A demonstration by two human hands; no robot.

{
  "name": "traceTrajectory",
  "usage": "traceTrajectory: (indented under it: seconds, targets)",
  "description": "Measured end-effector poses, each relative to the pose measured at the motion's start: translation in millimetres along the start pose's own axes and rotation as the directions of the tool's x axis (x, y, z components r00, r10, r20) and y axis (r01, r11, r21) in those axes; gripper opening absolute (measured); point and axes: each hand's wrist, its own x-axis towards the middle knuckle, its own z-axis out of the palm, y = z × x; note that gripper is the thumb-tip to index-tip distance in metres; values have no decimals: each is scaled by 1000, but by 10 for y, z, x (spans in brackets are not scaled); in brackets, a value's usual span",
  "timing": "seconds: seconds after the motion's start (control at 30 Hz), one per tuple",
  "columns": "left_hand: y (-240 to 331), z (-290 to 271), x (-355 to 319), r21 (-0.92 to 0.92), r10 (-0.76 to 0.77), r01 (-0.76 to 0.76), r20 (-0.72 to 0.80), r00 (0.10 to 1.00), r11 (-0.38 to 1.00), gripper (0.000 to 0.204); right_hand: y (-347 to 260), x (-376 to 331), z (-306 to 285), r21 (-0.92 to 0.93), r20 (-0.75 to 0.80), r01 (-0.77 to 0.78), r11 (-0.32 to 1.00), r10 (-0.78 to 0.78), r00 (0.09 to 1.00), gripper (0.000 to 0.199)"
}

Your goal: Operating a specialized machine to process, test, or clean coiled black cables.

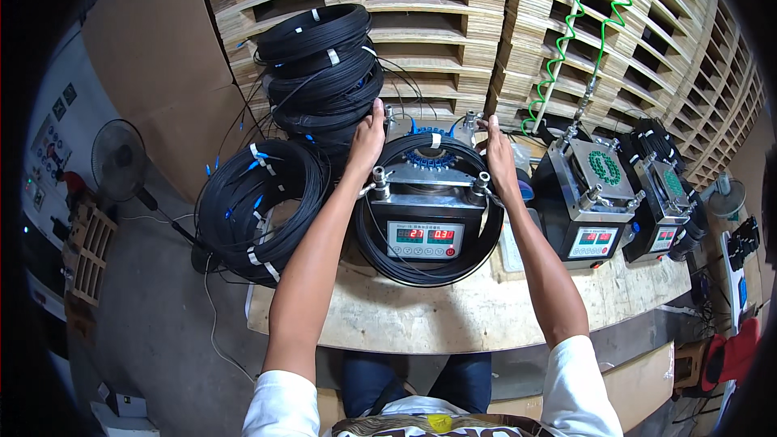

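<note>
My left hand (368, 142) is at the far left of a polishing machine (461, 218), with a finger stretched upward beside a metal corner knob (388, 116). Its other fingers are mostly hidden. Across from it, my right hand (500, 160) is near the far right knob (471, 119), fingers apart and one pointing up. Neither hand visibly holds anything. A black cable coil (429, 277) loops around the machine, its upper part over the metal plate and its lower part below the lit display. Blue connectors (431, 159) ring the plate's centre.
Beside my left forearm lies a larger cable coil (218, 218); behind it rises a stack of coils (324, 89). Two more machines (595, 186) (665, 202) stand to the right on the wooden tabletop (453, 320). Pallets (421, 24) are piled behind. A fan (120, 158) stands left.
</note>
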Motion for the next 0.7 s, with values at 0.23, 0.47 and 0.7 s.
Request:
traceTrajectory:
  seconds: [0.23,0.47,0.7]
  targets:
    - [-114,69,52,9,108,-108,-84,991,994,93,113,67,-26,5,42,-1,1000,1,999,80]
    - [82,21,-56,-36,-23,21,-65,998,999,85,85,39,30,97,60,61,993,-67,996,76]
    - [194,-25,-140,-32,-54,54,-27,998,998,86,42,21,32,53,21,80,995,-82,996,73]
